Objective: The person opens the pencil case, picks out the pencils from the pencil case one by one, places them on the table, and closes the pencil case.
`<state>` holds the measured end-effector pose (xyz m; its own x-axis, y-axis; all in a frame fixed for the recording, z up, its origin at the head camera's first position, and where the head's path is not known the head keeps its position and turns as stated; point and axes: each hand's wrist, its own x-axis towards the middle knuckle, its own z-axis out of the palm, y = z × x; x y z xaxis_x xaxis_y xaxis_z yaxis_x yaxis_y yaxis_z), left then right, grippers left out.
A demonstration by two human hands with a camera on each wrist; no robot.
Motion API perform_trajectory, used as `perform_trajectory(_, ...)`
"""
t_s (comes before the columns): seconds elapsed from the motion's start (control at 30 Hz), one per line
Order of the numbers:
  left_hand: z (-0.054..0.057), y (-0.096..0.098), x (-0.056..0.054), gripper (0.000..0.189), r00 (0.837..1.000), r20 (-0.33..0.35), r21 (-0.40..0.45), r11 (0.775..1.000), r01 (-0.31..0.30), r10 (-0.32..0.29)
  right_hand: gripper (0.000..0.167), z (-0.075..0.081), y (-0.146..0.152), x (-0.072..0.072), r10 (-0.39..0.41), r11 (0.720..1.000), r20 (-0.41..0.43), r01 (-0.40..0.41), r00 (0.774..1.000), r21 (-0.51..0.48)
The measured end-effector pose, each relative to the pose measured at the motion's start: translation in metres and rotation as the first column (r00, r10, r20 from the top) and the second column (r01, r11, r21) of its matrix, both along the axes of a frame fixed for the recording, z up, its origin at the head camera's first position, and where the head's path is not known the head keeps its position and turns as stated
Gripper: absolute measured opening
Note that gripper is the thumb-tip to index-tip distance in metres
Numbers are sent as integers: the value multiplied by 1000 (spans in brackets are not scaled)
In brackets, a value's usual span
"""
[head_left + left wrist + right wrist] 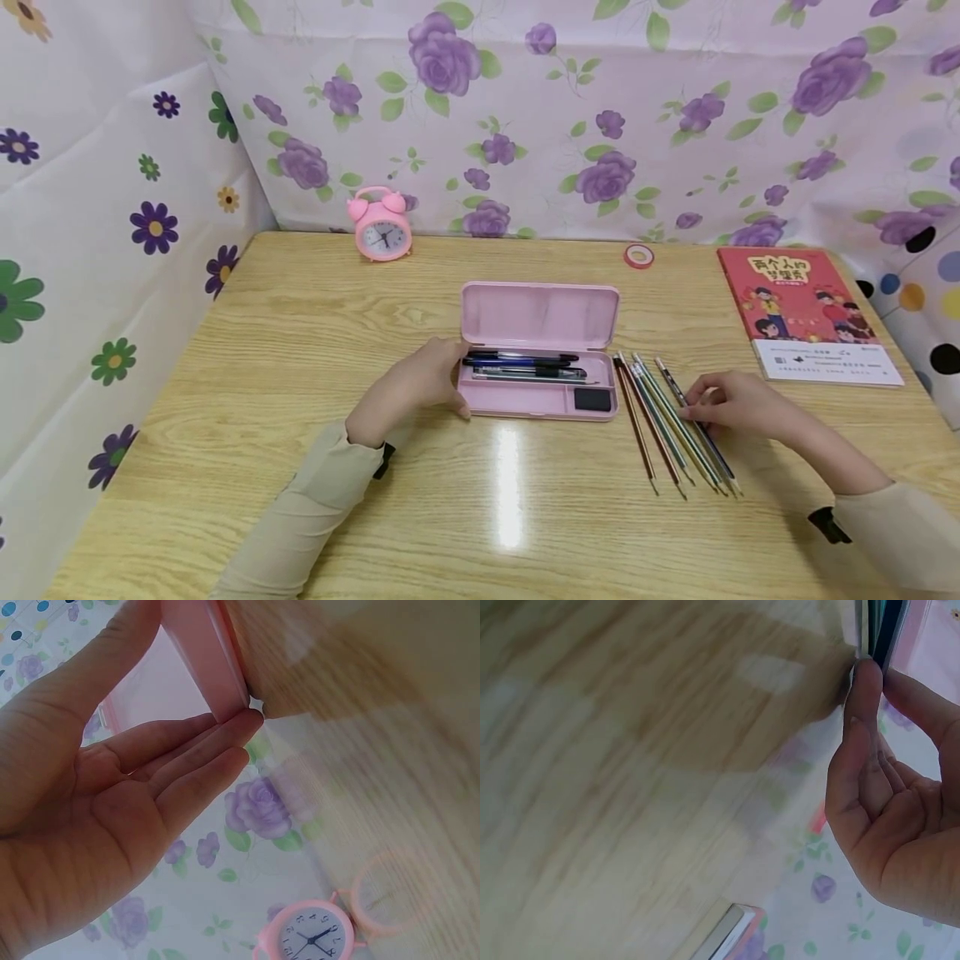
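Note:
An opened pink pencil case [517, 402] lies mid-table with its lid tipped back. Several pens [525, 362] fill its rear section, and a black eraser [592, 400] sits in the front right compartment. My left hand [427, 375] grips the case's left end, thumb at the front and fingers toward the back; the left wrist view shows the fingertips on the case wall [206, 660]. To the right of the case, several pencils [651, 417] lie side by side, slanting toward me. My right hand [738, 404] pinches the rightmost dark pencil [712, 450] between thumb and index finger.
A pink alarm clock [383, 229] stands at the back left. Near the back edge lies a roll of red tape [639, 256]. A red book [806, 308] lies at the right, beyond my right hand. Flowered cloth [480, 108] hangs behind the table.

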<state>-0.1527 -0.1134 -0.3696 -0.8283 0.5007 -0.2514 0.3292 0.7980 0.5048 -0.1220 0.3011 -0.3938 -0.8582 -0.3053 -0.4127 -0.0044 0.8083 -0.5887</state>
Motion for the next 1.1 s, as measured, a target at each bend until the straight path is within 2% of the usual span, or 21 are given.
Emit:
perform_trajectory(0.27, 1, 1, 0, 76, 1000, -7, 6, 1000, -2, 2, 28, -1, -3, -1, 5, 998, 16, -4, 1000, -64)
perform_trajectory(0.4, 4, 2, 0, 75, 1000, -3, -5, 1000, -4, 4, 28, 0, -3, -1, 10, 998, 11, -9, 1000, -55)
perform_trajectory(0.57, 3, 1, 0, 73, 1000, -3, -10, 1000, 2, -2, 28, 5, -4, -4, 34, 999, -70, -33, 997, 22)
perform_trajectory(0.67, 2, 1, 0, 73, 1000, -12, -4, 1000, 11, -11, 27, 9, -7, -9, 50, 998, -136, -46, 989, 29)
perform_trajectory(0.8, 1, 0, 0, 75, 1000, -3, 4, 1000, 5, -5, 21, 14, -20, -18, 94, 995, -217, -95, 972, 4)
perform_trajectory(0.97, 1, -1, 0, 71, 1000, -6, -8, 1000, -1, 1, 15, 15, -48, -32, 183, 981, -321, -192, 929, 5)
perform_trajectory(1.1, 2, 0, 1, 71, 1000, -5, -13, 1000, -2, 2, 12, 13, -73, -41, 252, 962, -363, -275, 897, -12)
